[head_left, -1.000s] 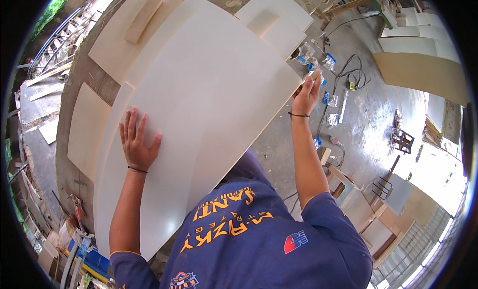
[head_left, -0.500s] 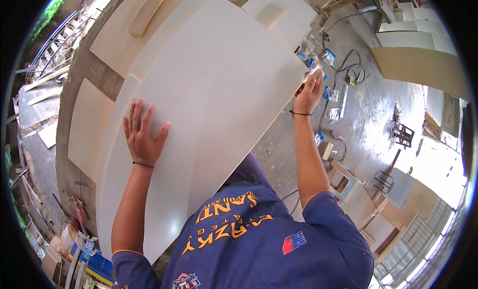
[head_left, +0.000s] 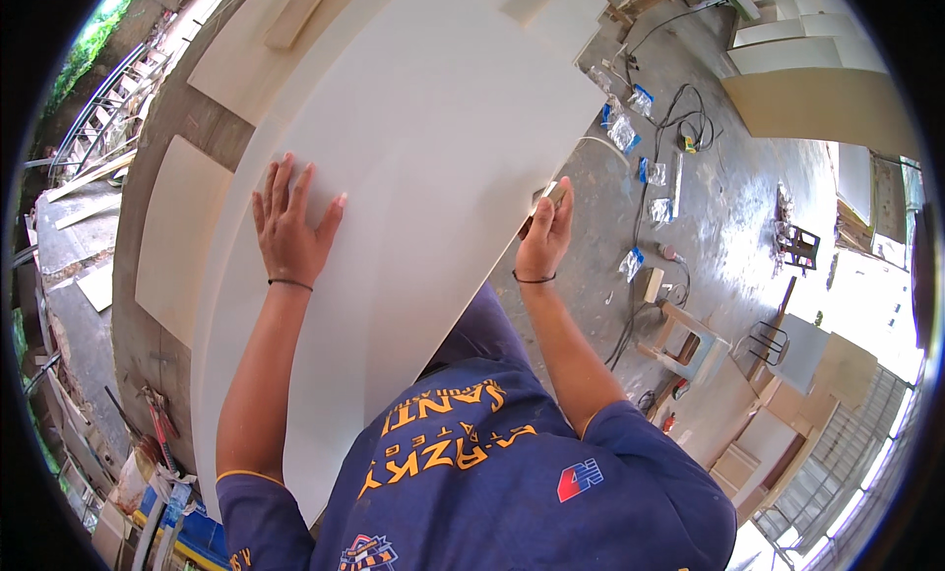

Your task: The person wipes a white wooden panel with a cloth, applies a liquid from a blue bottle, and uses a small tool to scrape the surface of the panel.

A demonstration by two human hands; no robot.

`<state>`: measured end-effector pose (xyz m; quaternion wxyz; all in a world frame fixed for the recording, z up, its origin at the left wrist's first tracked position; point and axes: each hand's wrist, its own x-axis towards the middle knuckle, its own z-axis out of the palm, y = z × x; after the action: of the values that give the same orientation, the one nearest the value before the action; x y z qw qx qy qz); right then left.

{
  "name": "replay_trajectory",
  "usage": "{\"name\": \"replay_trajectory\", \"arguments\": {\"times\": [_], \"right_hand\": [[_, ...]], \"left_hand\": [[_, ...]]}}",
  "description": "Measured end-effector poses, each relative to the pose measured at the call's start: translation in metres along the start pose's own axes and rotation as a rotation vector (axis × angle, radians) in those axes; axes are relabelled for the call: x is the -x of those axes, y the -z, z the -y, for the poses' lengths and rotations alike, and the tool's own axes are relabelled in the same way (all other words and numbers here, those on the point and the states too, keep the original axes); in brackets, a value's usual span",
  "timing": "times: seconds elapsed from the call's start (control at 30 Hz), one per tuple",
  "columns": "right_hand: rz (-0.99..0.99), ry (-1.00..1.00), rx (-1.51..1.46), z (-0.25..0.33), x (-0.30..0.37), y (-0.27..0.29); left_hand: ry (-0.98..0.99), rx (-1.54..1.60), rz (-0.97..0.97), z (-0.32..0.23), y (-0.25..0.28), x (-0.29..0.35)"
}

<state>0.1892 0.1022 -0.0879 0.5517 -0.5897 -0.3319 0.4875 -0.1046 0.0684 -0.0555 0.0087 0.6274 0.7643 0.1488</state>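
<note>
**Left hand (head_left: 295, 226) spread on a white panel (head_left: 423, 108), right hand (head_left: 546, 231) at its long edge**

The white panel lies across the grey-brown counter (head_left: 224, 136), reaching from the person's body toward the far end. Near the panel's left edge, the left hand rests palm down, fingers apart. On the opposite long edge, the right hand has its fingers clamped on a small tool (head_left: 554, 191), mostly covered by the grip, so its kind cannot be told. A thin pale curled strip (head_left: 611, 146) stands out from that edge, just past the right hand.

Two pale boards (head_left: 182, 236) lie along the counter's left side, the farther one carrying a wooden batten (head_left: 300, 12). A broad stretch of panel separates the hands. Past the right-hand edge, grey concrete floor (head_left: 591, 217) opens outward; silver-and-blue packets (head_left: 623, 133) lie near the panel there, with a coiled black cable (head_left: 697, 128) farther out.

The navy shirt (head_left: 512, 512) bears large yellow capitals (head_left: 448, 409), legible but turned toward the far end, plus a red-and-white emblem (head_left: 581, 479) and a crest (head_left: 367, 554) by the lower edge of the view.
</note>
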Motion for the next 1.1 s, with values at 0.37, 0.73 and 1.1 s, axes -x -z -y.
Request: {"name": "replay_trajectory", "arguments": {"times": [0.37, 0.73, 1.1], "right_hand": [[0.017, 0.138, 0.105, -0.035, 0.077, 0.004], [0.068, 0.260, 0.101, -0.045, 0.061, 0.014], [0.013, 0.296, 0.311, -0.045, 0.069, 0.012]], "left_hand": [[-0.017, 0.016, -0.077, -0.003, -0.009, -0.002], [-0.264, 0.193, 0.127, 0.121, 0.091, 0.270], [0.251, -0.195, 0.109, 0.175, 0.119, 0.452]]}}
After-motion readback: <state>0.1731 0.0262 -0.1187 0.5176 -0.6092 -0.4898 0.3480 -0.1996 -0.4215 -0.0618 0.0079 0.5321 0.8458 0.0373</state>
